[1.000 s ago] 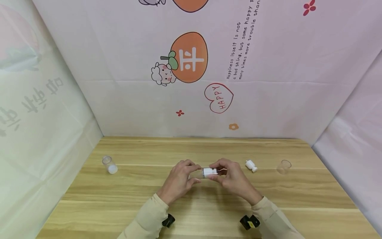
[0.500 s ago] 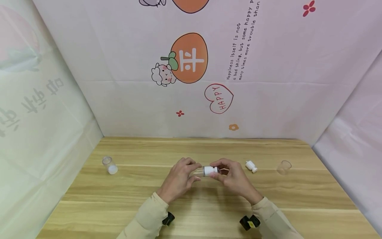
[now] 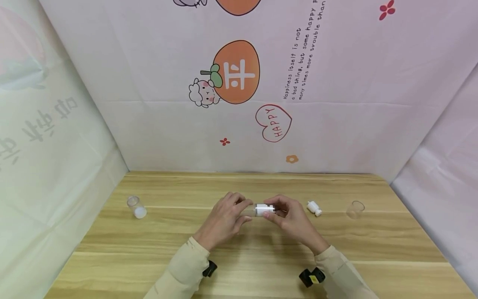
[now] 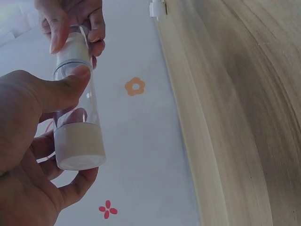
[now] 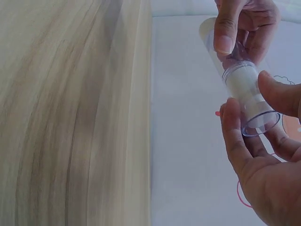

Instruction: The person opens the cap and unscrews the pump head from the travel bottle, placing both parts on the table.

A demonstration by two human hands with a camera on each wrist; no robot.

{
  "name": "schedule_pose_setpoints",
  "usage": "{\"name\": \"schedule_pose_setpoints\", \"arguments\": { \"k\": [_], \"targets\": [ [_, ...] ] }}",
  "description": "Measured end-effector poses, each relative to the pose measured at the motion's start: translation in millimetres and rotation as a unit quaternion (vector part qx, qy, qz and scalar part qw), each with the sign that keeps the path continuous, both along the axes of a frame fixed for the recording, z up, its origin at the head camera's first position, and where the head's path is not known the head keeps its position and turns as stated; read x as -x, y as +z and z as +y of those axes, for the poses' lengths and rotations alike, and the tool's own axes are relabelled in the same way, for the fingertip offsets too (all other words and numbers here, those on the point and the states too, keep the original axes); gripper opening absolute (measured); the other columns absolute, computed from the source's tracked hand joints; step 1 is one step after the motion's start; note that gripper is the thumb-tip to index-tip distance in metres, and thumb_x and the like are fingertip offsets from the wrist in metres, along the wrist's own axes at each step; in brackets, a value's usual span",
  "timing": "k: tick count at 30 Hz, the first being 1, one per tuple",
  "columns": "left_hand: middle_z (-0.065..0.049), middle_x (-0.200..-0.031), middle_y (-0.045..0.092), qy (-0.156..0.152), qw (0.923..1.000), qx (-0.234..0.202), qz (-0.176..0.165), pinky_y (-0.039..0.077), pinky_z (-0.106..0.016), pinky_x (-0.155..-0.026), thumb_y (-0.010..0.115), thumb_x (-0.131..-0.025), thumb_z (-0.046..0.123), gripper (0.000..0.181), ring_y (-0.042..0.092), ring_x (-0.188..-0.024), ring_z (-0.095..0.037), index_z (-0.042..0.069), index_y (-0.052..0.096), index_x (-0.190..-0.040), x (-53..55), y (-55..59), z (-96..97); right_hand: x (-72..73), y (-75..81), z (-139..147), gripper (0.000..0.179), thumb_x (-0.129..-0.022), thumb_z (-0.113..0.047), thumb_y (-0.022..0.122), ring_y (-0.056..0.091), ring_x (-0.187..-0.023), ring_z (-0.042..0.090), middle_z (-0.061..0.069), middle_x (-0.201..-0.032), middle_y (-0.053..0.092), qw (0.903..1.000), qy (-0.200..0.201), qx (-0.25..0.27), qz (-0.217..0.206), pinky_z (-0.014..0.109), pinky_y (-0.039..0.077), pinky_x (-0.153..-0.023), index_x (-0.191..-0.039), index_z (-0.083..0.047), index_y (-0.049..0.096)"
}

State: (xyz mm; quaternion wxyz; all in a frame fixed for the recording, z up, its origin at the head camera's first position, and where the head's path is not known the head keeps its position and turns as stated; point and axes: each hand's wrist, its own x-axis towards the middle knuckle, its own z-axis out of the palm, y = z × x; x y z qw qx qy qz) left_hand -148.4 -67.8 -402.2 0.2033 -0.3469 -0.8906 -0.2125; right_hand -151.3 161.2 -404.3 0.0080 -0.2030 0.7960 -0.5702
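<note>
Near the middle of the table, both hands hold a clear cylindrical bottle (image 4: pixel 80 147) with a white base, lying nearly sideways in the head view. My left hand (image 3: pixel 225 219) wraps its thumb and fingers around the clear body. At the other end, my right hand (image 3: pixel 293 220) pinches the bottle's top section, thumb on one side and fingers on the other. This section has a white collar (image 5: pixel 244 84) inside a clear sleeve, whose open rim (image 5: pixel 261 123) shows in the right wrist view. Fingers hide parts of both ends in the head view.
Right of the hands, a small white pump head (image 3: pixel 314 208) lies on the wooden table (image 3: pixel 179 191). A clear cap (image 3: pixel 355 209) is farther right. On the left is another clear container (image 3: pixel 137 207) with a white bottom. Printed cloth (image 3: pixel 336 137) rises behind the table.
Both hands have moved slightly away from the body with the bottle between them. The right fingers have shifted a little along the top section. The things on the table stay put.
</note>
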Motion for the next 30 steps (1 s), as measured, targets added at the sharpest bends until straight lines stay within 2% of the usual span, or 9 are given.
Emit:
{"name": "schedule_pose_setpoints", "arguments": {
  "k": [8, 13, 22, 30],
  "targets": [
    [-0.005, -0.105, 0.065, 0.006, 0.9997, 0.001, 0.024, 0.053, -0.032, -0.073, 0.082, -0.087, 0.020, 0.034, 0.059, -0.090, -0.019, 0.011, 0.070, -0.117, 1.6, 1.0, 0.5, 0.2, -1.4, -3.3, 0.025, -0.088, -0.001, 0.078, 0.069, -0.093, 0.024, 0.015, -0.105, 0.070, 0.9991, -0.026, 0.021, 0.028, 0.028, 0.058, -0.082, -0.110, 0.003, 0.070],
    [-0.006, -0.104, 0.066, 0.009, 0.9996, 0.001, 0.025, 0.052, -0.031, -0.071, 0.082, -0.087, 0.021, 0.034, 0.059, -0.087, -0.019, 0.010, 0.071, -0.117, 3.0, 0.7, 0.7, -0.1, -2.2, -4.9, 0.025, -0.087, 0.002, 0.077, 0.069, -0.093, 0.025, 0.016, -0.105, 0.070, 0.9981, -0.034, 0.025, 0.045, 0.028, 0.059, -0.081, -0.111, 0.004, 0.069],
    [-0.006, -0.103, 0.067, 0.018, 0.9997, 0.005, 0.016, 0.052, -0.030, -0.069, 0.082, -0.086, 0.023, 0.034, 0.058, -0.086, -0.018, 0.012, 0.071, -0.116, 3.5, 0.5, 1.2, -1.1, -1.6, -8.3, 0.025, -0.085, 0.000, 0.079, 0.066, -0.086, 0.022, 0.012, -0.102, 0.071, 0.9955, -0.059, 0.001, 0.073, 0.028, 0.059, -0.076, -0.109, 0.002, 0.071],
    [-0.005, -0.102, 0.066, 0.019, 0.9997, 0.017, 0.004, 0.052, -0.031, -0.071, 0.083, -0.085, 0.025, 0.037, 0.057, -0.086, -0.019, 0.010, 0.073, -0.117, 4.4, 0.6, -0.2, 0.6, 1.8, -9.7, 0.024, -0.084, -0.002, 0.081, 0.064, -0.080, 0.018, 0.008, -0.096, 0.071, 0.9939, -0.058, -0.042, 0.083, 0.027, 0.058, -0.071, -0.106, -0.001, 0.072]
  ]
}}
